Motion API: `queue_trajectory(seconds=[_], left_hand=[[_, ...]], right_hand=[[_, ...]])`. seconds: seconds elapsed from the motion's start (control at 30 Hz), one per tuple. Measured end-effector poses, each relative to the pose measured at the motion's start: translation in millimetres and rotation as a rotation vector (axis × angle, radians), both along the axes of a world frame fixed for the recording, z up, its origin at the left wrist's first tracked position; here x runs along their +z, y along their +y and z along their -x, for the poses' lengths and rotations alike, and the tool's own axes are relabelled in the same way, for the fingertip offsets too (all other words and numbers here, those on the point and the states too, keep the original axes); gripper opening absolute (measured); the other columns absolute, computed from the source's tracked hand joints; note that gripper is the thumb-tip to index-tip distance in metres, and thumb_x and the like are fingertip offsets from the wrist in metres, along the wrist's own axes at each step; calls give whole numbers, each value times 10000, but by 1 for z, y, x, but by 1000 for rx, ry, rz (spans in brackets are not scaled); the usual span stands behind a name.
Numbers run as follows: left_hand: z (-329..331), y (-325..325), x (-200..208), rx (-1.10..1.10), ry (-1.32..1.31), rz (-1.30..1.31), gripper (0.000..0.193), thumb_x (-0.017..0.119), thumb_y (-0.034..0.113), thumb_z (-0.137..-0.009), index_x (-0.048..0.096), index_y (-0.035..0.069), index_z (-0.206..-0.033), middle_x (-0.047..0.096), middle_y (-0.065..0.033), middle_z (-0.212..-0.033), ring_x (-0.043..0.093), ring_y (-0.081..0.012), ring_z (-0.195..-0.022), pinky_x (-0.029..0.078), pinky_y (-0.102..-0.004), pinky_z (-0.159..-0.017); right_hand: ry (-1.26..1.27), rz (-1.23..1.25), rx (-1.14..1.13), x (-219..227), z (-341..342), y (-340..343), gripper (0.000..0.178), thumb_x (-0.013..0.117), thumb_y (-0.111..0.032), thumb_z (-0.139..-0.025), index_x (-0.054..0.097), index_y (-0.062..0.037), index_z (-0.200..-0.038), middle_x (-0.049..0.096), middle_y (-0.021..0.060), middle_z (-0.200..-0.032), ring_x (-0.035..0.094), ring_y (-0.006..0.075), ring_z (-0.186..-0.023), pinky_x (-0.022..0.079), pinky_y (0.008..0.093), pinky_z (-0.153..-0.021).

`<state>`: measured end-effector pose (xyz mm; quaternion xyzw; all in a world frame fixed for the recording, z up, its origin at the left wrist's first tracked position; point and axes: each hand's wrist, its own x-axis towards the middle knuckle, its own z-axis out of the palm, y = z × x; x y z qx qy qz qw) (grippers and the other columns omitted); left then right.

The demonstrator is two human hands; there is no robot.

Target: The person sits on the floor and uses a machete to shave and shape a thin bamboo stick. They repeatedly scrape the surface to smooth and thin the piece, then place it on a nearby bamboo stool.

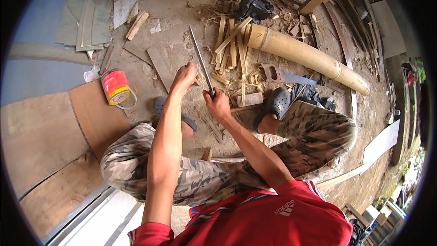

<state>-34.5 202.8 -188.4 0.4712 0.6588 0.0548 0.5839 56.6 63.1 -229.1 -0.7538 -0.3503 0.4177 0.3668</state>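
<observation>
A long knife point(200, 59) is gripped at its handle by the right hand point(217, 105), the fingers wrapped tightly round it, and its blade is pointed away toward eleven o'clock over the dirt floor point(177, 23). The left hand point(183, 77) is held at the blade's nine o'clock side, the fingers curled round what seems a thin bamboo strip point(196, 81); only a small end of it is seen, so the hold cannot be told for certain. A heap of split bamboo slats point(232, 45) is spread just beyond the hands at one o'clock, and a thick bamboo pole point(309, 57) is laid at two o'clock. A hand saw point(284, 76) is rested near the pole, beside the right foot's grey clog point(273, 105). A red tin point(115, 87) is set at nine o'clock, well apart from the work.

For the cut to be made well, the strip should probably be kept steady and low, the blade drawn away from the body, and the left fingers kept clear of the edge. Light, even strokes would likely be favoured, since thin bamboo is easily split off line.
</observation>
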Motion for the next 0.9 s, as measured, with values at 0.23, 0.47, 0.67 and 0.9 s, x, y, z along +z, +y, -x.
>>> queue_trajectory(seconds=[0.23,0.47,0.67,0.9], left_hand=[[15,0,-8,25,7,77,734,316,508,-999,336,-95,-1418,482,-342,-1359,521,-401,-1254,383,-489,-1075],[23,-11,-19,-14,68,17,691,374,506,-985,462,-89,-1324,596,-260,-1238,609,-306,-1124,473,-386,-970],[31,-24,-20,142,-54,-55,569,394,428,-963,512,-100,-1139,581,-196,-1036,566,-259,-976,447,-365,-891],[56,-34,-32,170,-107,-26,397,396,369,-957,532,23,-820,525,-45,-751,515,-164,-705,438,-303,-706]], right_hand=[[-148,278,242,-79,7,-15,410,596,-343,-879,642,49,-989,670,298,-916,650,453,-920,521,504,-815],[-87,226,206,-68,16,-24,403,615,-354,-873,640,46,-916,670,277,-811,661,448,-805,519,490,-713],[566,412,202,-78,1,-17,402,625,-358,-881,628,41,-830,638,279,-708,657,427,-640,513,480,-564],[-140,-3,223,-33,37,-22,313,563,-315,-900,598,-4,-877,649,268,-719,661,450,-706,530,521,-631]])
